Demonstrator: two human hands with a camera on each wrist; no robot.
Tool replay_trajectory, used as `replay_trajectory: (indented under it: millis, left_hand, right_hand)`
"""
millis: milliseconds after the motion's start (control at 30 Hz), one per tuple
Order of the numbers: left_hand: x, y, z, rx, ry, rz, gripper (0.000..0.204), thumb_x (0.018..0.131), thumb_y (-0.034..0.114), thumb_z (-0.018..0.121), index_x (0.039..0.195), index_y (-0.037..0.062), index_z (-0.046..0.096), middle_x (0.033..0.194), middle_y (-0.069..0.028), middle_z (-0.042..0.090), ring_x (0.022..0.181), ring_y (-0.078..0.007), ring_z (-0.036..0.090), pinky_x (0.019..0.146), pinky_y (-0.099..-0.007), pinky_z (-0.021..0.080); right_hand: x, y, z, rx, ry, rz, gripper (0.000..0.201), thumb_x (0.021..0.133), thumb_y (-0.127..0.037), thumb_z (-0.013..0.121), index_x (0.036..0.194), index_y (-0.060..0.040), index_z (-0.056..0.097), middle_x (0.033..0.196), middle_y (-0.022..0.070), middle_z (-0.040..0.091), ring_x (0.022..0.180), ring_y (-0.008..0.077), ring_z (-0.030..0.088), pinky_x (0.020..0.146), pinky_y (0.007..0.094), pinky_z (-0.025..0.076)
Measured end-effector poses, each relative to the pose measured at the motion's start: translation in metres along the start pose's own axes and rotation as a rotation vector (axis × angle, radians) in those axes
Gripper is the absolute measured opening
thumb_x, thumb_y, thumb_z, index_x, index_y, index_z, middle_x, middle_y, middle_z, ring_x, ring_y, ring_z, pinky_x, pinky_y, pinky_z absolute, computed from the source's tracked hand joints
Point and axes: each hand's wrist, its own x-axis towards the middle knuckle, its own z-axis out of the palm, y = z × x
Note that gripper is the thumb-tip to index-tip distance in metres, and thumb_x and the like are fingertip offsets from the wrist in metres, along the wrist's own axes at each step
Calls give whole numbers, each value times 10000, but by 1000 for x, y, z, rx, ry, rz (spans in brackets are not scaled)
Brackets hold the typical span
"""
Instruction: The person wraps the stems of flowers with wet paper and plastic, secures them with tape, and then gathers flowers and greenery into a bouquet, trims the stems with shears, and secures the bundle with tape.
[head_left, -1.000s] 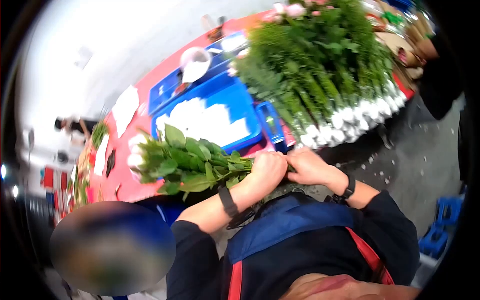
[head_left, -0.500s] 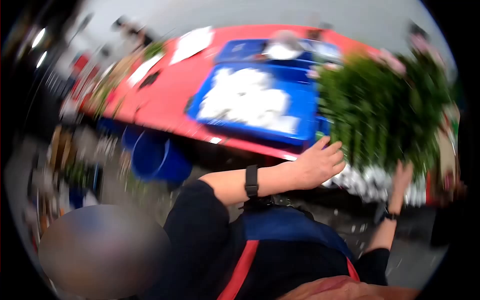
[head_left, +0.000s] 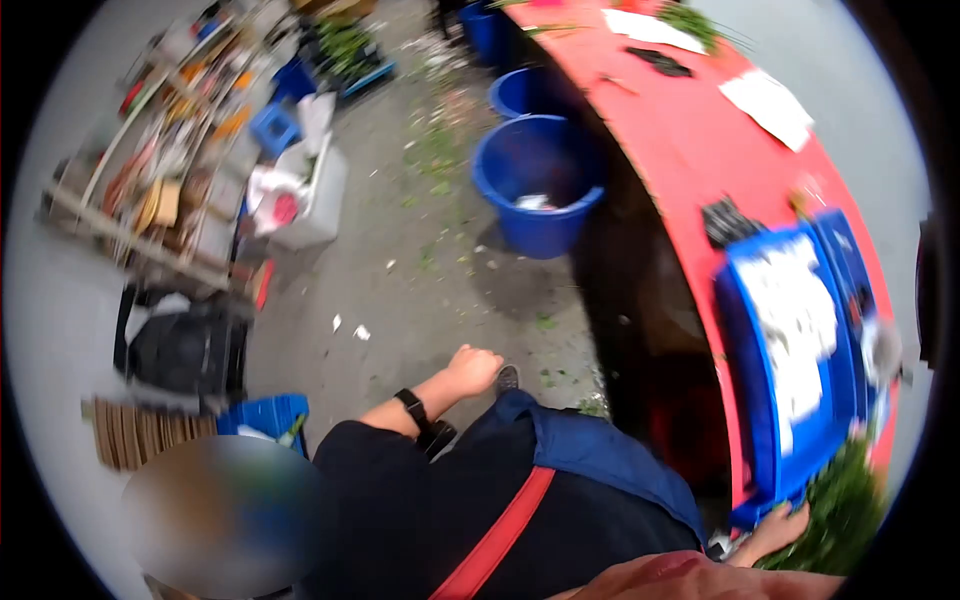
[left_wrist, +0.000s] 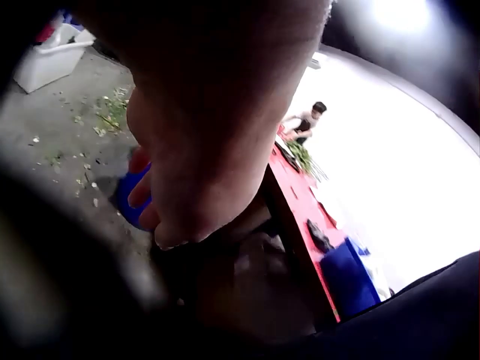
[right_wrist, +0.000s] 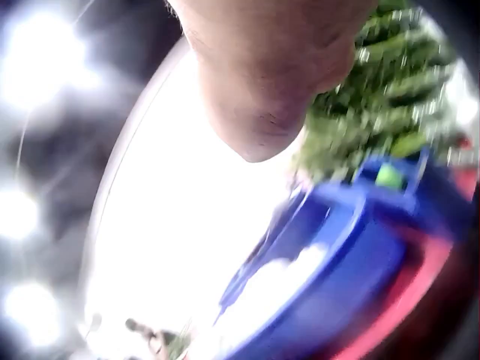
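Observation:
In the head view my left hand (head_left: pixel 475 370) hangs over the floor, fingers loosely bent, with nothing in it. The left wrist view shows its curled fingers (left_wrist: pixel 141 191) from behind, overlapping a blue bucket. My right hand (head_left: pixel 785 530) is low at the right, beside the near end of a blue tray (head_left: pixel 765 390) and the green stems (head_left: pixel 840 500). White padding (head_left: pixel 795 320) fills part of that tray. In the right wrist view, the right hand (right_wrist: pixel 259 97) shows against the wall and foliage, its fingertips mostly hidden.
A red table (head_left: pixel 665 150) runs along the right, with black plastic (head_left: pixel 730 222) on it. Beside it stands a blue bucket (head_left: pixel 545 238). A white bin (head_left: pixel 325 195), a loaded shelf (head_left: pixel 150 240) and a black chair (head_left: pixel 190 345) are left. Leaf scraps litter the floor.
The leafy flower bundle both hands gripped a second ago has left them. The view has turned left toward the floor; my left hand has moved from the table edge out over the aisle.

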Motion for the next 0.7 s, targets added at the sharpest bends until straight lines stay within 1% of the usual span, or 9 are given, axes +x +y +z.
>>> replay_trajectory:
  millis: [100,200,300,400,433,500,600,633,700]
  left_hand:
    - [-6,-80,-8,-93,1,-54,198,831,178,583,995,77,628,923,-117,643,916,-323,626,828,-460,458]
    - [5,-144,-37,-213,113,-24,155,846,172,567,954,75,620,905,-118,642,892,-329,631,807,-461,466]
    - [23,-202,-105,-239,235,10,158,852,180,574,964,79,622,911,-127,645,863,-333,635,772,-459,494]
    - [61,-275,-163,-278,407,28,188,843,189,596,998,87,630,933,-125,659,848,-340,641,754,-452,517]
    - [74,-300,-184,-287,474,20,191,840,186,604,997,84,640,929,-120,670,859,-332,647,749,-432,525]
    - [103,-357,-216,-276,597,44,187,840,178,601,993,82,651,932,-128,671,865,-324,650,745,-421,529]
    - [140,-453,-249,-398,673,-49,188,839,167,592,995,77,649,933,-137,666,887,-331,642,753,-417,519]
    - [146,-489,-250,-366,588,-155,197,835,172,587,992,66,643,946,-150,661,896,-345,631,764,-431,513]
    - [151,-563,-232,-349,568,-393,213,828,190,591,987,56,636,976,-171,655,940,-361,615,791,-450,503]
  right_hand:
    - [57,-255,-9,412,-188,-279,341,883,-91,597,1180,68,547,1165,234,579,1100,381,548,1000,420,410]
    - [60,-410,13,686,-390,-500,345,836,-55,620,1162,43,569,1130,238,592,1085,378,555,981,415,417]
    - [44,-511,35,814,-903,-486,328,779,-47,674,1090,37,612,1043,202,637,979,355,611,873,401,488]
    - [61,-584,38,491,-1511,-575,402,722,-164,783,1058,15,652,984,189,677,917,302,656,796,383,520]
    - [54,-583,114,408,-1568,-752,471,684,-257,826,1041,5,666,942,183,690,872,278,667,753,365,527]
    - [87,-637,113,267,-1501,-827,366,686,-239,798,923,5,665,838,159,689,750,285,656,672,384,534]
    - [132,-751,178,369,-1068,-1150,207,711,-184,698,828,-18,658,819,187,668,740,360,647,649,425,532]
    - [162,-811,148,468,-1230,-748,262,697,-247,719,816,-18,674,807,187,667,773,341,655,680,403,528]
    - [205,-923,136,484,-1089,-870,298,706,-251,685,855,5,655,843,219,661,801,383,641,716,437,519]
